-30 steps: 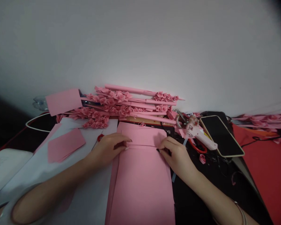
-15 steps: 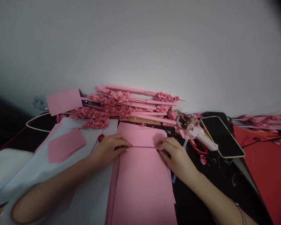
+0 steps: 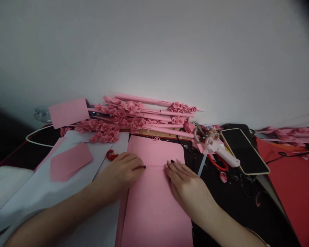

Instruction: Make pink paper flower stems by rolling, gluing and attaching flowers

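Note:
A pink paper sheet (image 3: 157, 206) lies in front of me on a stack of pink paper, with a narrow fold line running across its upper part. At the left end of that line, my left hand (image 3: 125, 171) is closed, its fingers curled and pinching the paper's edge; the thumb is mostly hidden. My right hand (image 3: 186, 181) lies flat on the right end of the line, fingers stretched out and pressed on the paper. Just left of the stack, near my left hand, sits a small red thing (image 3: 111, 155) I cannot make out.
Pink paper flowers on rolled stems (image 3: 134, 116) lie along the wall. To the right are a hot glue gun (image 3: 221, 151), red-handled scissors (image 3: 218, 164), a phone (image 3: 244, 151) and red paper (image 3: 288, 185). Pink cards (image 3: 70, 161) rest on white sheets (image 3: 100, 219) at left.
My right hand has gone from a pinch at the fold to lying flat on it. My left fingers have curled over more, and the fold sits slightly nearer me.

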`<action>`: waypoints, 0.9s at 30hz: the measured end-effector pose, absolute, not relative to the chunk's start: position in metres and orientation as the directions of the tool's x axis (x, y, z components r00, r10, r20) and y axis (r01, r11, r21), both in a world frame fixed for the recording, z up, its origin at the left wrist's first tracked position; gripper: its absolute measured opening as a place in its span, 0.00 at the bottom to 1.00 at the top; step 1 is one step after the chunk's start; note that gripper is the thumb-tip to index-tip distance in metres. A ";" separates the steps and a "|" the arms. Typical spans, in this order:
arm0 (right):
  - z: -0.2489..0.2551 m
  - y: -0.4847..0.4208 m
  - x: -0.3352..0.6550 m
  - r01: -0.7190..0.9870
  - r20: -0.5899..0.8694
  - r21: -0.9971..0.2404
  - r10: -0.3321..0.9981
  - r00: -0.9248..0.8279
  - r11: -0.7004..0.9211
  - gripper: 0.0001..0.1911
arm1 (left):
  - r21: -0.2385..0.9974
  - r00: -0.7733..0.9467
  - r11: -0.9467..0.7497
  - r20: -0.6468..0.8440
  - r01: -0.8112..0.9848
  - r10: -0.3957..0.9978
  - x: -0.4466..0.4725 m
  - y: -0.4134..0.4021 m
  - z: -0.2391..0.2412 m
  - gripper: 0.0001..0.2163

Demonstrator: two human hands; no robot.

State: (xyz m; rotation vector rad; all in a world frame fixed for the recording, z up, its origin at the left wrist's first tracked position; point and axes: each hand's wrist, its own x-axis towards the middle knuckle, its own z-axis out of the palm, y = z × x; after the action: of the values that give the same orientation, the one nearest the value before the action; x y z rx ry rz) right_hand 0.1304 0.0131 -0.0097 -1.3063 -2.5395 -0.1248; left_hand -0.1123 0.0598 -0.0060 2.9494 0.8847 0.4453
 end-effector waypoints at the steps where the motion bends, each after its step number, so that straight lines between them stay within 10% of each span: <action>1: -0.010 0.010 0.128 0.817 0.267 -0.045 0.795 -0.544 0.574 0.18 | 0.098 0.799 -0.835 0.249 0.542 0.548 -0.110 0.056 -0.005 0.11; 12: -0.018 0.003 0.103 0.818 0.183 -0.077 0.814 -0.551 0.571 0.24 | 0.093 0.772 -0.786 0.147 0.611 0.618 -0.088 0.029 -0.029 0.25; 21: -0.013 0.006 0.131 0.860 0.265 0.090 0.820 -0.507 0.502 0.16 | -0.089 0.673 -0.668 0.131 0.739 0.728 -0.102 0.021 -0.012 0.17; 27: -0.010 0.020 0.134 0.866 0.341 -0.167 0.852 -0.397 0.471 0.09 | -0.032 0.644 -0.658 0.241 0.753 0.726 -0.106 0.031 -0.005 0.15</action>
State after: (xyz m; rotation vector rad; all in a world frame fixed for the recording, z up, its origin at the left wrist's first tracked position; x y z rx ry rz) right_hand 0.1344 0.0196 -0.0103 -1.4428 -2.3453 -0.0525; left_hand -0.1065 0.0315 -0.0052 2.9650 1.3397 0.3406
